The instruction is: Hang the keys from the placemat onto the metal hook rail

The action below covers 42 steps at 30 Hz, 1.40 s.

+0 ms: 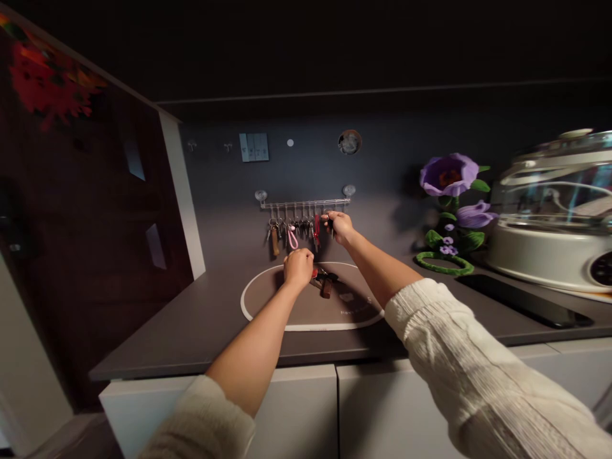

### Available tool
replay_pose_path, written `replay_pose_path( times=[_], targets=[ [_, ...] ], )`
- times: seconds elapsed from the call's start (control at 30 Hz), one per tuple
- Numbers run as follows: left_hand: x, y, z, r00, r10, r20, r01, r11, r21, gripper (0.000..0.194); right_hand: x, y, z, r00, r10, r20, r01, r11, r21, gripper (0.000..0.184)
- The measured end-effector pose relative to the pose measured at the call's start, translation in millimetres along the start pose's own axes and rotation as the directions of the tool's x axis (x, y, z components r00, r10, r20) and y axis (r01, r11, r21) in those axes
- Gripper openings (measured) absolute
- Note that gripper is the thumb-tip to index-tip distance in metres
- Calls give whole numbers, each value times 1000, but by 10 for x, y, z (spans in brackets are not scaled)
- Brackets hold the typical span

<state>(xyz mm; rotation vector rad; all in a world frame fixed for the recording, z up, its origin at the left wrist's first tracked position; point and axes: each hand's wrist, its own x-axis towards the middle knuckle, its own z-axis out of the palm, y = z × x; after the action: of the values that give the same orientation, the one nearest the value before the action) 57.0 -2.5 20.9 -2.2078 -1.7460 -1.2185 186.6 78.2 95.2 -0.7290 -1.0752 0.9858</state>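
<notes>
My right hand (340,227) is raised to the right part of a clear hook rail (306,204) on the wall. Its fingers are pinched round a small dark bunch of keys at the hooks, mostly hidden. Lower down, my left hand (299,268) is closed above the oval mat (268,306), at the edge of a set of keys (326,288) with a red piece and a brown fob. How the fingers grip this set is hidden. More keys hang from the rail, among them a brown fob (275,244), a pink loop (292,238) and a red strap (316,231).
Purple artificial flowers (449,175), a black phone (523,299) and a white appliance with a clear top (549,236) stand or lie on the counter to the right. A dark door (86,255) is at left. A cabinet overhangs the counter (191,338).
</notes>
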Motion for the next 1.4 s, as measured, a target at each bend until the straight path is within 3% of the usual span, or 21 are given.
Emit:
replay_pose_path(
  times=[0.3,0.53,0.87,1.1,1.3,1.4],
  targets=[
    [-4,3,-28,1000,-10,11,10,1000,-6,21,-21,133,-65,999,36,-34,-36,999,0,8],
    [3,-14,-9,1000,-14,15,14,1000,-6,20,-43,234,-123,1000,1,18,1,992,-126,17],
    [10,-33,11,999,-9,33,10,1000,-13,20,-80,322,-242,998,47,45,-38,981,-189,21],
    [8,-34,22,999,13,52,-11,999,-31,19,-233,286,-341,991,95,90,-76,976,-202,14],
    [-10,-30,16,996,44,82,-41,998,-42,19,-403,246,-413,991,133,9,-127,964,-235,6],
    [-20,-20,-1,991,76,114,-72,997,-37,18,-508,236,-457,987,157,41,-144,963,-229,6]
  ],
)
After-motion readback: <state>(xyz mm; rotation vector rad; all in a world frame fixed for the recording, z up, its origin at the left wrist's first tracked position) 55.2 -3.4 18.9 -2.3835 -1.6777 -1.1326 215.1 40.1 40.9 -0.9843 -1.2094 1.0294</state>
